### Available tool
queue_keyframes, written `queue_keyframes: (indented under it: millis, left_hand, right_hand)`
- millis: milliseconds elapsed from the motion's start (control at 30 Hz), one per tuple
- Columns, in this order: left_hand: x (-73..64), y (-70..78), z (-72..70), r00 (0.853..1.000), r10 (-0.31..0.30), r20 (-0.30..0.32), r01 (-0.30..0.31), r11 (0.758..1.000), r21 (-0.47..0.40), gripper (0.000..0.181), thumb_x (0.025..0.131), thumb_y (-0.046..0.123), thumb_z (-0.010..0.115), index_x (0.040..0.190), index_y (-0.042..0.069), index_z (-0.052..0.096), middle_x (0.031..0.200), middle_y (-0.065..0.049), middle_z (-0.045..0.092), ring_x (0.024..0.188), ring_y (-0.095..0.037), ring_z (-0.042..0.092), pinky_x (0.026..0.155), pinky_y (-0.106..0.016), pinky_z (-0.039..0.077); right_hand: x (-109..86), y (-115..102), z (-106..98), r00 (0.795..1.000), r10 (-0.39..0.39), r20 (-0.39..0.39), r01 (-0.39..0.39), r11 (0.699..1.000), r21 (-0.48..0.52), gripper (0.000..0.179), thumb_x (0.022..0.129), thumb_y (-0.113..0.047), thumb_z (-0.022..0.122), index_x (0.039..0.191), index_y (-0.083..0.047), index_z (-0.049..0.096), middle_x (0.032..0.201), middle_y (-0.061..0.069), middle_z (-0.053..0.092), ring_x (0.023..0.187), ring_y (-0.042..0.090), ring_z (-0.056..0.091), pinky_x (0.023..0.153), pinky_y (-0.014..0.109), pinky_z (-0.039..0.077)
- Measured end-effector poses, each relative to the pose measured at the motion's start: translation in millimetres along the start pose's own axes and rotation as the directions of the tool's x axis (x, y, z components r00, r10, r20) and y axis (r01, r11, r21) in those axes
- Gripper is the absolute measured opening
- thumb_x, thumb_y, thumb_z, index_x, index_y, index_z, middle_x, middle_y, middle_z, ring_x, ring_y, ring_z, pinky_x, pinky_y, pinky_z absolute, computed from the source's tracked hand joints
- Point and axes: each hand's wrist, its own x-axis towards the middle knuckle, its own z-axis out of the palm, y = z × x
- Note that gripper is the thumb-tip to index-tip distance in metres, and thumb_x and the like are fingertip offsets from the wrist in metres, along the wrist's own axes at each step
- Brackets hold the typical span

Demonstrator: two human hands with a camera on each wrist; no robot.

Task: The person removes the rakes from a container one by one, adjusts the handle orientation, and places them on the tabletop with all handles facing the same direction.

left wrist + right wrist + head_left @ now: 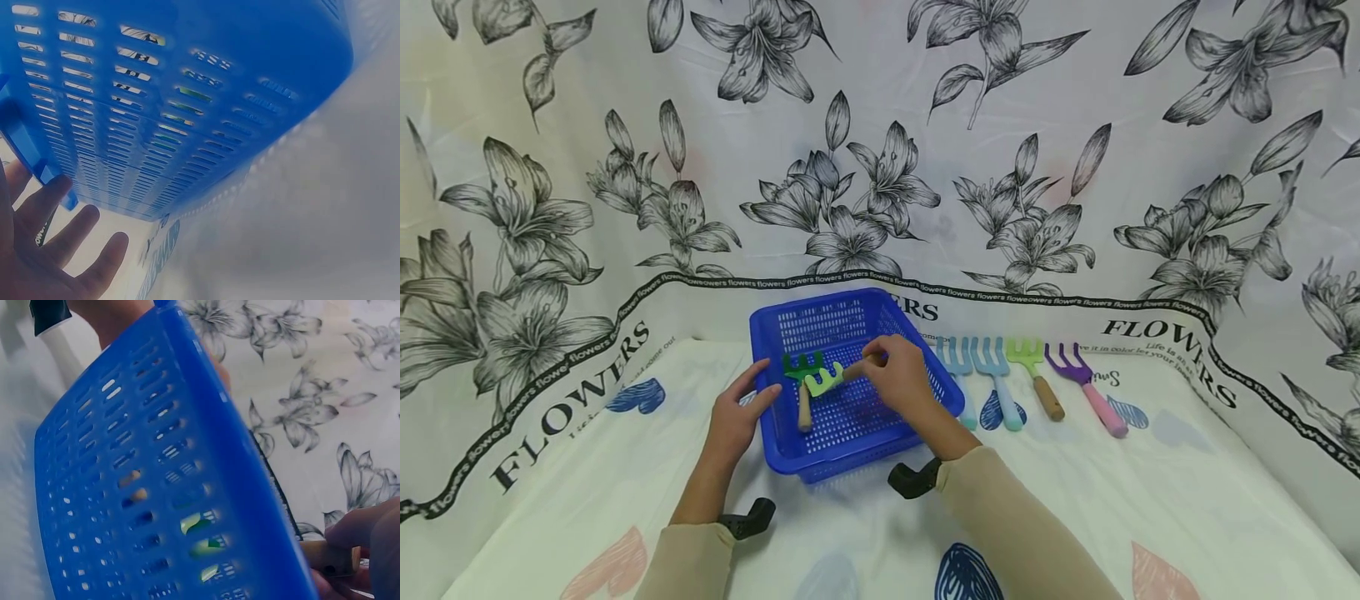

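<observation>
Inside the blue plastic basket (842,464), my right hand (897,375) pinches the wooden handle of a light green hand rake (825,380). That handle's end (334,559) shows between thumb and fingers in the right wrist view. A dark green hand rake (805,407) with a wooden handle lies in the basket, partly under the light green one's tines. My left hand (736,421) is at the basket's left rim, its thumb and forefinger reaching over the edge. Seen in the left wrist view, its other fingers (103,265) are spread and fairly straight outside the basket.
Right of the basket lies a row of hand rakes: two light blue ones (953,360) (1000,383), a green one (1037,382) with a wooden handle, and a purple one (1093,387) with a pink handle. A flower-printed cloth (1037,517) covers the table and hangs behind.
</observation>
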Motion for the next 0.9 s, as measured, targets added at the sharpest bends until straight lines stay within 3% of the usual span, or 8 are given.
queue_keyframes:
  millis: [233, 500, 700, 900]
  left_hand:
    - [0.6, 1.1, 0.0, 1.0, -0.001, 0.003, 0.001, 1.0, 0.003, 0.066, 0.093, 0.049, 0.058, 0.15, 0.019, 0.04, 0.147, -0.021, 0.042, 0.138, -0.04, 0.032, 0.106, -0.063, 0.028]
    - [-0.7, 0.6, -0.3, 1.0, -0.006, 0.002, 0.006, 1.0, 0.004, 0.066, 0.094, 0.048, 0.058, 0.15, 0.02, 0.039, 0.147, -0.021, 0.041, 0.138, -0.041, 0.032, 0.105, -0.062, 0.03]
    - [-0.6, 1.8, 0.3, 1.0, -0.01, -0.001, 0.01, 1.0, 0.006, 0.067, 0.093, 0.05, 0.059, 0.15, 0.02, 0.039, 0.147, -0.021, 0.041, 0.138, -0.041, 0.032, 0.105, -0.063, 0.03]
    - [-1.9, 4.0, 0.6, 1.0, -0.007, -0.003, 0.007, 1.0, 0.003, 0.064, 0.095, 0.045, 0.058, 0.15, 0.019, 0.04, 0.146, -0.021, 0.042, 0.138, -0.041, 0.032, 0.105, -0.063, 0.029]
  right_hand:
    - [-3.4, 9, -19, 0.998, -0.018, -0.062, 0.023, 0.997, 0.074, 0.009, 0.091, -0.015, 0.07, 0.097, -0.007, 0.069, 0.09, 0.003, 0.06, 0.075, 0.019, 0.056, 0.061, 0.029, 0.05]
    - [-9.7, 21, -39, 0.988, -0.043, -0.146, 0.062, 0.99, 0.129, 0.012, 0.09, -0.012, 0.07, 0.099, -0.006, 0.069, 0.096, 0.007, 0.062, 0.082, 0.019, 0.062, 0.069, 0.032, 0.054]
    - [-16.5, 35, -50, 0.967, -0.099, -0.233, 0.135, 0.981, 0.143, 0.012, 0.088, -0.006, 0.07, 0.1, -0.004, 0.068, 0.098, 0.009, 0.063, 0.081, 0.021, 0.063, 0.069, 0.033, 0.056]
    - [-25.5, 53, -60, 0.93, -0.183, -0.32, 0.232, 0.965, 0.122, 0.014, 0.086, -0.002, 0.071, 0.099, -0.003, 0.067, 0.096, 0.008, 0.064, 0.08, 0.02, 0.065, 0.071, 0.029, 0.056]
